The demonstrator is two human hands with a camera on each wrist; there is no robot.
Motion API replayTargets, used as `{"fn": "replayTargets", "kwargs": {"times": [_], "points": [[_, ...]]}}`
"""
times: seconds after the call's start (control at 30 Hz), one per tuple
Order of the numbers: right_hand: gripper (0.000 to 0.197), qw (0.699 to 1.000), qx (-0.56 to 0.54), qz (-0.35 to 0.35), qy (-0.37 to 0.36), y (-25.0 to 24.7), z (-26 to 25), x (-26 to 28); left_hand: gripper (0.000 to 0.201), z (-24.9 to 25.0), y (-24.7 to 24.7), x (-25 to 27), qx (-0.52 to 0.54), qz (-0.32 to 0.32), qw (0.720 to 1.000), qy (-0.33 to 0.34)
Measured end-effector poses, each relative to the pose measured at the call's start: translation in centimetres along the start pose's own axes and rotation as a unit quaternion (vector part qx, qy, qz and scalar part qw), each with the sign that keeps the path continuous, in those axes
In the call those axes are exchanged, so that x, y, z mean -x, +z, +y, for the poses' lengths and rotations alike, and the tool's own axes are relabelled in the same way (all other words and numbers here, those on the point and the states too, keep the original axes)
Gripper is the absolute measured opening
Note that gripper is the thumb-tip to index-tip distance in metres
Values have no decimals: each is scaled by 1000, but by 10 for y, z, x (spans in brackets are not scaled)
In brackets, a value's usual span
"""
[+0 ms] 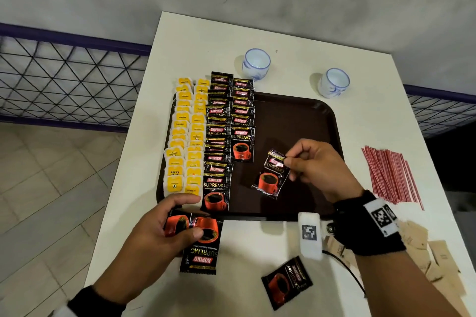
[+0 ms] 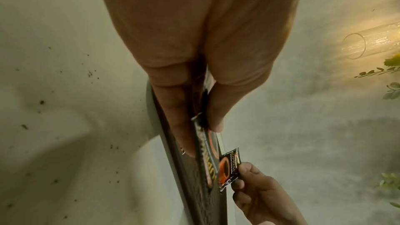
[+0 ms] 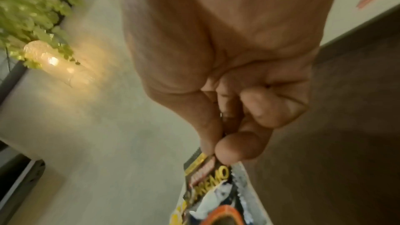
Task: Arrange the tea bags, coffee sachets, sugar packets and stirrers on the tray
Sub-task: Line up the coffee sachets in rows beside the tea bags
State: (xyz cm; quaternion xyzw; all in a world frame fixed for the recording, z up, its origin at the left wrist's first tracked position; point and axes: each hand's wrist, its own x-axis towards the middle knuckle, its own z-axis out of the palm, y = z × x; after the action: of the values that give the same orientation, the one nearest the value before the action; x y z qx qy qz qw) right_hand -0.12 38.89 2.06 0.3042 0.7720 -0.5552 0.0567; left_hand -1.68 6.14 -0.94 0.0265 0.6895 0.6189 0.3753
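A dark brown tray (image 1: 304, 121) lies on the white table. Two columns of yellow tea bags (image 1: 186, 136) fill its left edge, with two overlapping columns of black coffee sachets (image 1: 229, 121) beside them. My right hand (image 1: 316, 167) pinches one coffee sachet (image 1: 271, 175) by its top edge, just above the tray's middle; the same sachet (image 3: 207, 182) shows in the right wrist view. My left hand (image 1: 167, 229) grips a small stack of coffee sachets (image 1: 202, 239) at the tray's near left corner, thumb on top. Another sachet (image 1: 286, 282) lies loose on the table.
Red-and-white stirrers (image 1: 391, 175) lie in a pile to the right of the tray. Brown sugar packets (image 1: 432, 255) are scattered at the near right. Two white-and-blue cups (image 1: 256, 63) (image 1: 333, 82) stand behind the tray. The table's left edge drops to a tiled floor.
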Motion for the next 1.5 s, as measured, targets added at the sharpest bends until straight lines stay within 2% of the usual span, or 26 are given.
{"fn": "replayTargets", "kwargs": {"times": [0.37,0.83,1.3,1.43,1.5], "points": [[8,998,46,-28,17,42,-3,-55,49,-2,-4,-5,-19,21,999,-24],[11,996,87,-21,-3,62,-18,-73,48,0,-1,-9,-25,18,999,-25],[15,997,74,14,6,62,-15,-72,43,5,5,-13,27,22,999,-12],[11,997,72,18,-20,57,-12,-46,41,11,12,-19,30,12,999,3],[10,998,56,-8,-28,58,-9,-21,40,13,17,-22,23,16,1000,14]]}}
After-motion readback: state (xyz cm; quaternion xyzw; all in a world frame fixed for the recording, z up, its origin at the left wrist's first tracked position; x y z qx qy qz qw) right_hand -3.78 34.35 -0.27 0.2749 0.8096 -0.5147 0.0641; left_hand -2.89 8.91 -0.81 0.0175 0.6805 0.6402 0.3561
